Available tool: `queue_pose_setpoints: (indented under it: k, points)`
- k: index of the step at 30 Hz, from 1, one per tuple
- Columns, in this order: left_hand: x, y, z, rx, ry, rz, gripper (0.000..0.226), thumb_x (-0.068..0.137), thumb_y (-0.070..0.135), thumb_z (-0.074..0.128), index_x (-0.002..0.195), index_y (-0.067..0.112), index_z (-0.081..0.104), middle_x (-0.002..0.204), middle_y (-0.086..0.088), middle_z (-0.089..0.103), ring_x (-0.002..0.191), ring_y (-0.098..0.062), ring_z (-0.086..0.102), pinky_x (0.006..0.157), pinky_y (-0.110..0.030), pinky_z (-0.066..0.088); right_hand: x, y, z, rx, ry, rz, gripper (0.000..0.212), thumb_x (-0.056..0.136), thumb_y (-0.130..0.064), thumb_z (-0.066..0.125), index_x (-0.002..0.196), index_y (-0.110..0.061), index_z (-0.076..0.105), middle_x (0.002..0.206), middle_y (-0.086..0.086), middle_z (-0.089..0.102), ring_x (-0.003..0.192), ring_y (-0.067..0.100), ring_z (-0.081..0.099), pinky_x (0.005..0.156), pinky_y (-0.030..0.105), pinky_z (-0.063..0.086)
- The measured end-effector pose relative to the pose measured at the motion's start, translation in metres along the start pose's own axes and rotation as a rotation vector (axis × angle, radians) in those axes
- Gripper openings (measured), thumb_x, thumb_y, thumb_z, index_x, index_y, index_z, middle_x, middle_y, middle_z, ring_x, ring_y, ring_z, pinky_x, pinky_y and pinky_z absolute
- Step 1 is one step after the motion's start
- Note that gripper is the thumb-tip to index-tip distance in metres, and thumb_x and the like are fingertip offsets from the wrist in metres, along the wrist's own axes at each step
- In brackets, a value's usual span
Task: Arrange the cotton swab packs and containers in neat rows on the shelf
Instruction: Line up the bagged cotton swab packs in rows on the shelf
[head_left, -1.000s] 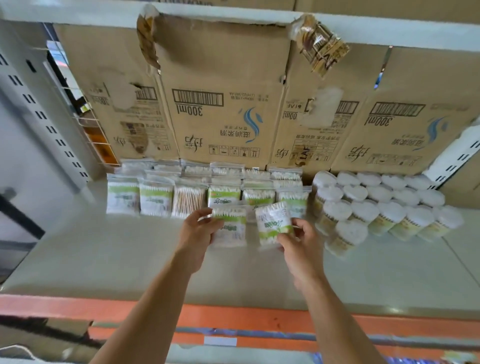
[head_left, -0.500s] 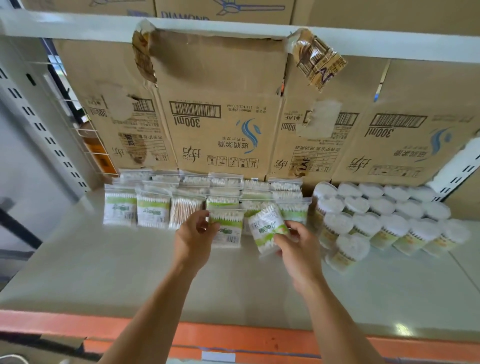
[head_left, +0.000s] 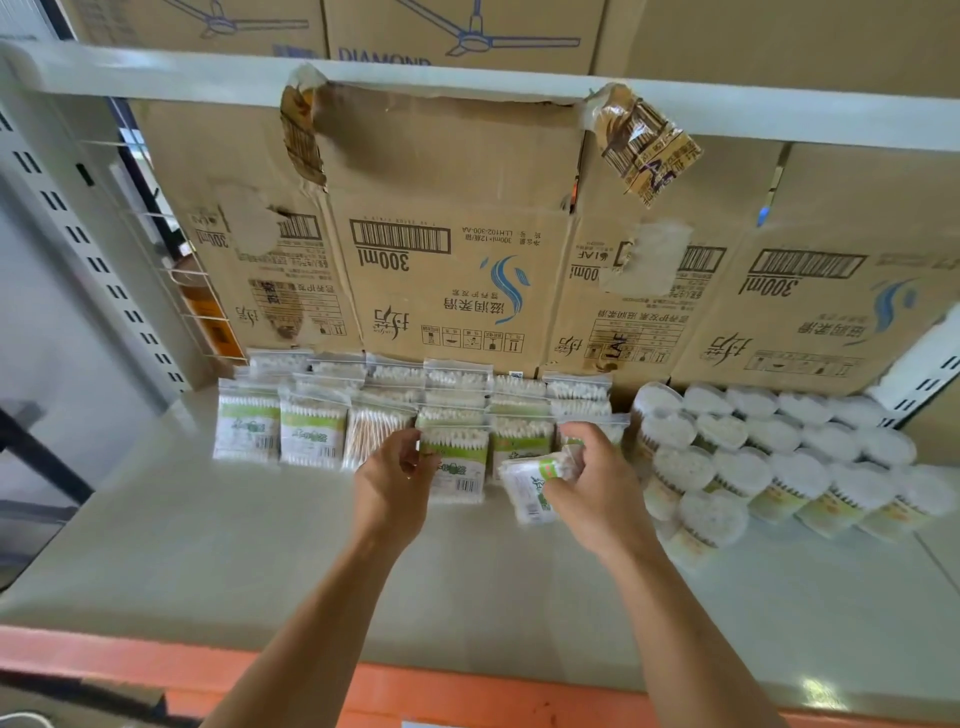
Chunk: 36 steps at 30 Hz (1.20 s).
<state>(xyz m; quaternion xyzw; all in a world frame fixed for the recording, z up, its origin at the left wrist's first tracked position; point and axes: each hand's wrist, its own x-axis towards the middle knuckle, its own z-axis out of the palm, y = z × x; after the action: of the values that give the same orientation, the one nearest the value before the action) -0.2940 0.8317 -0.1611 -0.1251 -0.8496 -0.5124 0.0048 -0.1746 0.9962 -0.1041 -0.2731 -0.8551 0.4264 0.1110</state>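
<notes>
Several flat cotton swab packs (head_left: 311, 431) with green labels stand in rows at the back of the pale shelf (head_left: 208, 561). My left hand (head_left: 395, 483) grips the left edge of one front pack (head_left: 457, 465). My right hand (head_left: 597, 488) pinches another pack (head_left: 530, 486), which is tilted sideways and lifted just in front of the row. To the right, several round white-lidded swab containers (head_left: 737, 457) lie in rows, lids toward me.
Upside-down cardboard boxes (head_left: 452, 260) form the back wall behind the packs. A white shelf beam (head_left: 467, 88) runs overhead. The orange front rail (head_left: 395, 696) edges the shelf. A slotted upright (head_left: 78, 234) stands at the left.
Both hands have moved up toward the rows. The right hand's pack has tipped from upright to sideways. The left hand stays on the edge of its pack.
</notes>
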Motion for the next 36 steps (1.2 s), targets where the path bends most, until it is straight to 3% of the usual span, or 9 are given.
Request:
queue_pose_setpoints:
  k: [4, 9, 13, 15, 19, 22, 25, 31, 36]
  points:
    - [0.001, -0.005, 0.002, -0.003, 0.008, -0.004, 0.016, 0.085, 0.014, 0.066, 0.101, 0.018, 0.064, 0.082, 0.005, 0.066, 0.074, -0.008, 0.061, 0.063, -0.019, 0.047, 0.003, -0.016, 0.003, -0.183, -0.048, -0.090, 0.059, 0.083, 0.000, 0.056, 0.136, -0.023, 0.044, 0.115, 0.005, 0.060, 0.103, 0.020, 0.058, 0.073, 0.022, 0.046]
    - [-0.005, -0.007, 0.002, -0.028, 0.007, 0.023, 0.023, 0.085, 0.012, 0.066, 0.091, 0.032, 0.054, 0.081, 0.011, 0.064, 0.079, -0.015, 0.064, 0.071, -0.033, 0.054, 0.006, -0.016, 0.018, -0.261, -0.021, -0.199, 0.067, 0.083, -0.001, 0.059, 0.144, -0.018, 0.036, 0.136, 0.004, 0.048, 0.125, 0.023, 0.042, 0.103, 0.031, 0.039]
    - [-0.007, -0.018, 0.002, -0.018, 0.015, 0.002, 0.024, 0.082, 0.019, 0.071, 0.097, 0.029, 0.054, 0.088, 0.005, 0.064, 0.079, -0.017, 0.063, 0.069, -0.033, 0.054, -0.004, 0.000, 0.030, -0.338, 0.242, -0.102, 0.064, 0.080, -0.019, 0.074, 0.136, -0.009, 0.045, 0.129, 0.010, 0.050, 0.120, 0.029, 0.043, 0.102, 0.033, 0.033]
    - [-0.010, -0.019, 0.002, -0.026, 0.007, -0.020, 0.024, 0.083, 0.021, 0.070, 0.099, 0.027, 0.053, 0.088, 0.006, 0.064, 0.077, -0.014, 0.064, 0.064, -0.028, 0.052, -0.007, 0.007, 0.035, -0.375, 0.271, -0.042, 0.065, 0.075, -0.028, 0.079, 0.129, -0.003, 0.051, 0.125, 0.015, 0.053, 0.117, 0.033, 0.044, 0.101, 0.036, 0.033]
    - [-0.015, -0.019, 0.005, -0.013, -0.011, -0.024, 0.019, 0.085, 0.020, 0.067, 0.098, 0.026, 0.054, 0.080, 0.010, 0.063, 0.070, -0.008, 0.063, 0.060, -0.025, 0.050, -0.010, 0.005, 0.037, -0.547, 0.189, -0.031, 0.060, 0.084, -0.037, 0.069, 0.137, -0.026, 0.044, 0.138, 0.007, 0.041, 0.124, 0.032, 0.037, 0.103, 0.041, 0.034]
    - [-0.019, -0.015, 0.006, -0.019, -0.021, -0.009, 0.016, 0.089, 0.017, 0.063, 0.091, 0.030, 0.053, 0.074, 0.015, 0.060, 0.067, 0.000, 0.060, 0.055, -0.016, 0.045, -0.009, -0.003, 0.040, -0.528, 0.089, -0.083, 0.065, 0.092, -0.018, 0.060, 0.146, -0.037, 0.030, 0.146, 0.007, 0.025, 0.129, 0.031, 0.030, 0.101, 0.039, 0.039]
    - [-0.021, -0.012, 0.004, 0.017, -0.054, -0.030, 0.016, 0.090, 0.019, 0.060, 0.095, 0.033, 0.054, 0.077, 0.014, 0.061, 0.068, 0.004, 0.057, 0.051, -0.009, 0.039, -0.003, -0.010, 0.042, -0.431, 0.026, -0.116, 0.072, 0.090, 0.001, 0.052, 0.149, -0.031, 0.026, 0.149, 0.008, 0.017, 0.133, 0.029, 0.024, 0.098, 0.033, 0.042]
    - [-0.021, -0.013, 0.003, 0.048, -0.049, -0.067, 0.026, 0.088, 0.019, 0.062, 0.114, 0.019, 0.060, 0.083, 0.009, 0.062, 0.072, 0.001, 0.057, 0.055, -0.007, 0.039, 0.001, -0.001, 0.045, -0.348, 0.061, -0.114, 0.070, 0.089, 0.000, 0.053, 0.149, -0.023, 0.025, 0.157, 0.007, 0.011, 0.146, 0.026, 0.009, 0.110, 0.034, 0.033]
    - [-0.029, -0.008, -0.002, 0.069, 0.011, -0.010, 0.026, 0.090, 0.024, 0.060, 0.114, 0.014, 0.059, 0.096, 0.000, 0.062, 0.082, -0.011, 0.056, 0.067, -0.024, 0.042, -0.005, 0.016, 0.045, -0.274, -0.003, -0.184, 0.081, 0.091, 0.002, 0.048, 0.154, -0.027, 0.005, 0.161, -0.001, -0.011, 0.148, 0.019, -0.008, 0.108, 0.037, 0.040]
